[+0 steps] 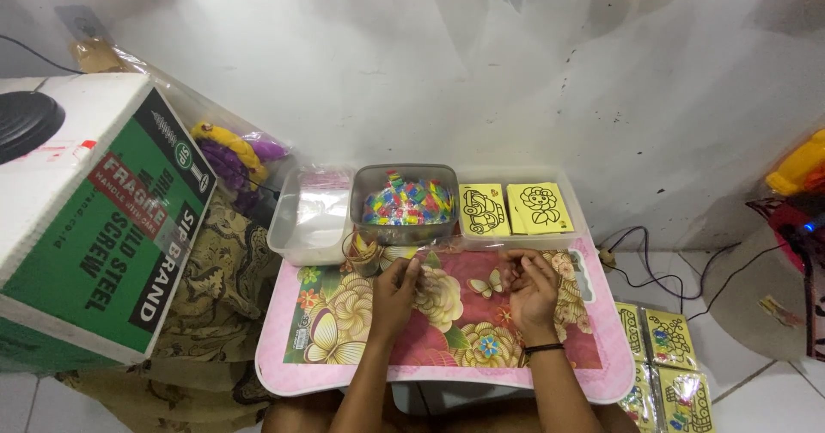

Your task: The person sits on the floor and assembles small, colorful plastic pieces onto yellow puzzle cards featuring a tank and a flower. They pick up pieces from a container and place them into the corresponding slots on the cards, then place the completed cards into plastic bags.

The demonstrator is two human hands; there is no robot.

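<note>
We count three tubs [404, 205] behind floral tabletop [344, 373]; left hand [397, 291] pinches clear plastic sleeve [434, 246], right hand [533, 289] curled, grip unclear.

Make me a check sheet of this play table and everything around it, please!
Surface: pink flowered lap table.
Job's things: thin clear plastic bag, held between both hands.
Clutter: clear tub of colourful small pieces; clear tub of plastic bags; tray of yellow picture cards.
Hands: left hand and right hand pinching the bag.
Cables: black cables on floor.
Surroundings: green and white cardboard box; white wall.
</note>
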